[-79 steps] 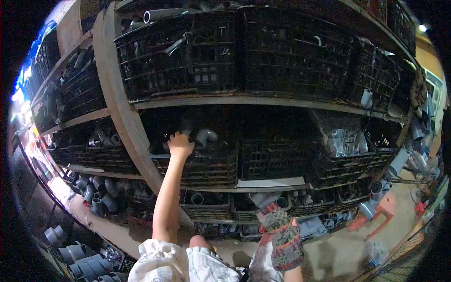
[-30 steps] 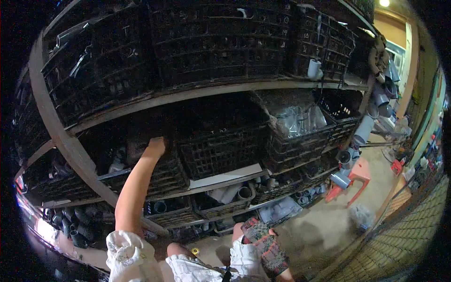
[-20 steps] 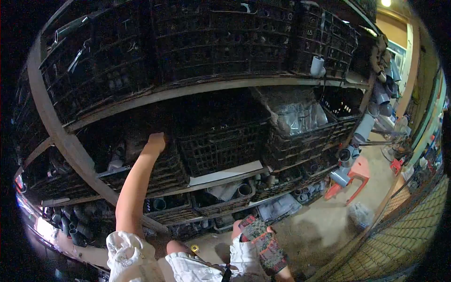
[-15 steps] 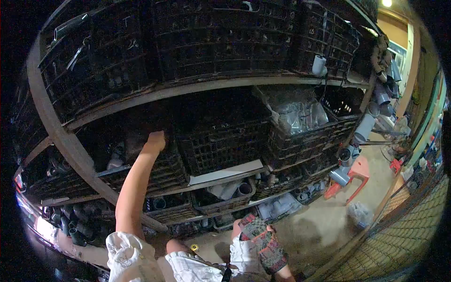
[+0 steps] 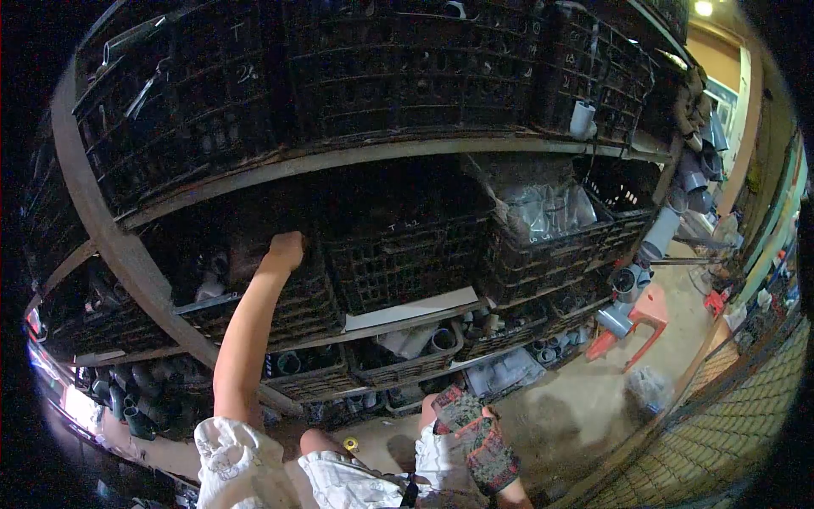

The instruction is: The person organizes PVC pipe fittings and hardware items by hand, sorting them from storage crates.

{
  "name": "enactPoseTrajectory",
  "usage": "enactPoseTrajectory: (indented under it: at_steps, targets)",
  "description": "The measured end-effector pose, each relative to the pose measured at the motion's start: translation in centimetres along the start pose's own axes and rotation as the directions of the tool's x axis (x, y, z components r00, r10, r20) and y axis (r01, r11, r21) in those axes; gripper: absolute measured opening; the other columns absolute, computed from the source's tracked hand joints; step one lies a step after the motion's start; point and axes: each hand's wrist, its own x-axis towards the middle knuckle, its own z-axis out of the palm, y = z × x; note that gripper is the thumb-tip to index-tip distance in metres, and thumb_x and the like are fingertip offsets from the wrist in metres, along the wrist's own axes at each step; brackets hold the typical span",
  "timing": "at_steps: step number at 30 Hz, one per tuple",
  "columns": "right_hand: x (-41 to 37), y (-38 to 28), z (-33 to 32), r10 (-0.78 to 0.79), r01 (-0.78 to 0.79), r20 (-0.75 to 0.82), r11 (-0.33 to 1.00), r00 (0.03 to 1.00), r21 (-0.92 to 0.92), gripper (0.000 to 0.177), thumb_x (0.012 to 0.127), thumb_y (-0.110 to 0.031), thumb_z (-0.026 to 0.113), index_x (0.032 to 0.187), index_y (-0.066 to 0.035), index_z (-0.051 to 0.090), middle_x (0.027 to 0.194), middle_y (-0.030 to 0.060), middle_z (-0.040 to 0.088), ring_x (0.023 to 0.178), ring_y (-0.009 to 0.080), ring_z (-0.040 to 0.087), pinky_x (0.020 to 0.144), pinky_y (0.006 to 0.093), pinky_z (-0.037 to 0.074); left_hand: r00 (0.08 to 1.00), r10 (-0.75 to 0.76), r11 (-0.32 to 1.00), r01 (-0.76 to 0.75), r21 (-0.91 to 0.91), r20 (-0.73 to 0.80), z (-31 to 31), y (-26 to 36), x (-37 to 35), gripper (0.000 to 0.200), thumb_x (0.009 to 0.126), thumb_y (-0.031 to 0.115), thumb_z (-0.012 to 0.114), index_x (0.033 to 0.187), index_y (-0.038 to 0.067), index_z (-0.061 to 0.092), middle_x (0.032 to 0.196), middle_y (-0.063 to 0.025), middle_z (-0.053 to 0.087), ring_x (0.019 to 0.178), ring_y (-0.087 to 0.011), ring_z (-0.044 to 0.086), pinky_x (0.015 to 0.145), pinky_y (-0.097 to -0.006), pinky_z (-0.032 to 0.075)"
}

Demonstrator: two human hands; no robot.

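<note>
My left hand (image 5: pixel 287 251) is stretched forward to a dark plastic crate (image 5: pixel 298 310) on the middle shelf. Its fingers look curled closed, near the crate's upper right part. Shadow hides the fingertips and whatever they grip. Grey pipe fittings (image 5: pixel 211 286) lie in the crate, left of my forearm. On my right knee rests my right hand (image 5: pixel 487 445), in a dark red-and-black patterned glove, with the fingers laid out flat and some bare skin showing near the thumb. Right of my left hand stands another black crate (image 5: pixel 403 270) with chalk-like markings on its front.
Large black crates (image 5: pixel 407 81) fill the upper shelf. A metal post (image 5: pixel 127 254) rises at the left. Clear plastic bags (image 5: pixel 555 210) lie in a crate at right. Lower trays (image 5: pixel 407 369) hold fittings. A red plastic chair (image 5: pixel 640 322) and wire mesh (image 5: pixel 729 433) are at right.
The view has shifted slightly. My left hand stays at the same crate, its wrist slightly more bent. My right hand still lies on my knee.
</note>
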Motion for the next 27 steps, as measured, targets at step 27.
enactPoseTrajectory:
  at_steps: [27]
  targets:
    - [-0.3,0.7,-0.3,0.032,-0.032,0.021,0.999,0.999,0.004,0.061,0.085,-0.051,0.029,0.115,0.002,0.042,0.105,0.021,0.053,0.093,0.0293,0.054,0.082,0.0398,0.043,0.995,-0.094,0.962,0.08,-0.26,-0.039,-5.0,-1.2,-3.4,0.021,0.067,0.017,0.051,0.08,0.004,0.061,0.085,-0.0206,0.058,0.085,-0.0343,0.055,0.07,-0.0425,0.044]
